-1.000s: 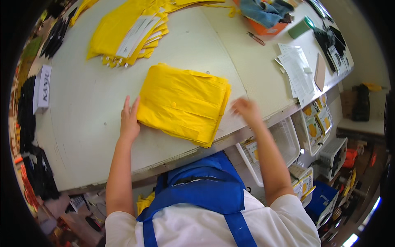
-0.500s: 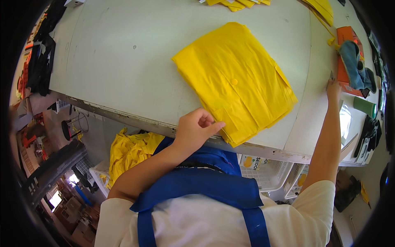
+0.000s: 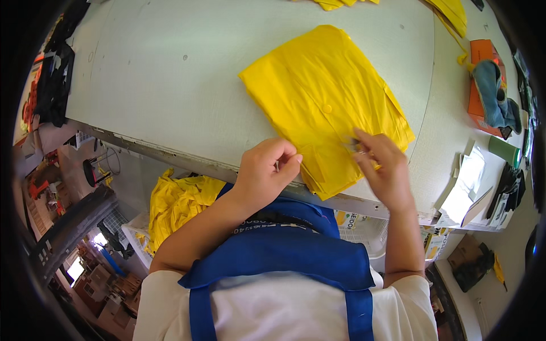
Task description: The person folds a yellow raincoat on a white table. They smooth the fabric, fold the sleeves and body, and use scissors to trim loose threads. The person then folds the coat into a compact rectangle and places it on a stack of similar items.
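Note:
A folded yellow garment (image 3: 335, 74), smooth like rainwear and with a round yellow button, lies on the white table in front of me. At its near left edge my left hand (image 3: 267, 170) is closed in a pinch, thumb against forefinger. Whatever is between those fingertips is too small to make out. Over the garment's right part is my right hand (image 3: 387, 170), its fingers closed round a small metal tool (image 3: 354, 143) that looks like thread snips. Motion blurs the tool, and the fingers partly hide it.
More yellow fabric (image 3: 335, 3) lies at the table's far edge. To the right are an orange box (image 3: 482, 48), a blue-grey cloth item (image 3: 490, 94), a green roll (image 3: 504, 149) and white papers (image 3: 463, 187). Below the table edge, crumpled yellow fabric (image 3: 179, 207) fills a basket.
My right hand has come from the orange box at the right to above the garment, bringing the small metal tool. My left hand has shifted slightly up and left, its thumb drawn in to a pinch.

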Motion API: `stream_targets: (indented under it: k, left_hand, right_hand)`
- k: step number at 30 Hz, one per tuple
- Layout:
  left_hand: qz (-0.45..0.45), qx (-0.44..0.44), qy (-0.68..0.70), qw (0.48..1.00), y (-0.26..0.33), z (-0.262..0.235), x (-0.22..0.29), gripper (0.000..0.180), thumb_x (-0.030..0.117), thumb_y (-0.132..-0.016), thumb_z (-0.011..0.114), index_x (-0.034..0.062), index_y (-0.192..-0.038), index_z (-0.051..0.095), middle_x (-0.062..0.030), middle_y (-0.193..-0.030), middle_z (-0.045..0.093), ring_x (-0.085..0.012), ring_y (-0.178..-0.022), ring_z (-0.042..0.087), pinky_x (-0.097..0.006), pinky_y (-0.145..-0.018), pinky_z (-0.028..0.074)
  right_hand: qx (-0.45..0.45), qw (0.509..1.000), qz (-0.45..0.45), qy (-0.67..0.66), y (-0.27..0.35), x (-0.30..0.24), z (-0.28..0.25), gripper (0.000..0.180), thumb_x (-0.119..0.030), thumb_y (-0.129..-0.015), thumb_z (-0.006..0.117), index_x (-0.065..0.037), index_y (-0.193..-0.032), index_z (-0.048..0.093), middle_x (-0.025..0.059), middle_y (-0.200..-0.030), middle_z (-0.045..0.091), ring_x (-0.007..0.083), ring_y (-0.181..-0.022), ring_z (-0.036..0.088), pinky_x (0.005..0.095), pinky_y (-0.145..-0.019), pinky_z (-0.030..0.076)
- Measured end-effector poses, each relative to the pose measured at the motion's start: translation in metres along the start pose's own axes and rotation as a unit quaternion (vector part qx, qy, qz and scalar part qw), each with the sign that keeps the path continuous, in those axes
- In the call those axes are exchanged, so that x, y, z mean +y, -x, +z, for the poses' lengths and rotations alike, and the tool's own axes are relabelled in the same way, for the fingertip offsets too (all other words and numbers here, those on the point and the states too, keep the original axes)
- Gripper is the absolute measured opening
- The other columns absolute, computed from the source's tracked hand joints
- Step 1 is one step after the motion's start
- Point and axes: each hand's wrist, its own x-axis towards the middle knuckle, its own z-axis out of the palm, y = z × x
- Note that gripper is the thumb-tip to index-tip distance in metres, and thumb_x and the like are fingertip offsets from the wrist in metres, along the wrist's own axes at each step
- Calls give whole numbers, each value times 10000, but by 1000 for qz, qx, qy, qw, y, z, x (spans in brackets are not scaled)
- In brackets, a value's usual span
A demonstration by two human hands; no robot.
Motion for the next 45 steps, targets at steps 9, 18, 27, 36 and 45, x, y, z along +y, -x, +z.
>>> stream_targets:
  k: [9, 18, 27, 36, 45]
  left_hand:
    - [155, -73, -74, 982, -6, 1, 8, 71, 28, -839, 627, 46, -834, 559, -66, -805, 632, -126, -552, 491, -243, -513, 405]
    - [78, -129, -1, 989, -5, 5, -5, 30, 67, -907, 548, 46, -909, 527, -103, -850, 629, -260, -747, 611, -331, -680, 491]
    - [90, -111, 31, 989, 0, 8, -8, 37, 63, -922, 538, 38, -902, 521, -106, -842, 627, -221, -724, 617, -300, -658, 488]
    - [168, 7, -254, 952, -22, 0, -10, 123, -23, -774, 669, 33, -869, 616, -88, -784, 544, -222, -673, 573, -303, -590, 457]
    - [138, -12, -199, 970, -19, 1, 2, 86, -24, -774, 662, 26, -823, 613, -98, -808, 566, -261, -700, 583, -318, -609, 465]
  right_hand:
    - [41, 998, 26, -50, 20, -3, 28, 236, -88, -755, 737, -14, -961, 651, 118, -809, 643, 235, -742, 655, 307, -632, 523]
    - [85, 994, -57, 44, 22, 0, 37, 211, -130, -713, 750, -64, -900, 676, 60, -759, 637, 241, -697, 611, 343, -636, 487]
    - [92, 989, -91, 68, 17, 1, 43, 174, -134, -729, 733, -73, -880, 673, 54, -731, 622, 239, -683, 599, 341, -619, 476]
    - [95, 995, -25, 19, 11, -3, 34, 202, -80, -729, 744, -23, -910, 672, 91, -769, 643, 242, -705, 622, 327, -622, 495]
    - [26, 996, -66, 55, -9, -15, 34, 187, -108, -737, 736, -38, -901, 679, 95, -760, 635, 261, -722, 616, 348, -646, 481]
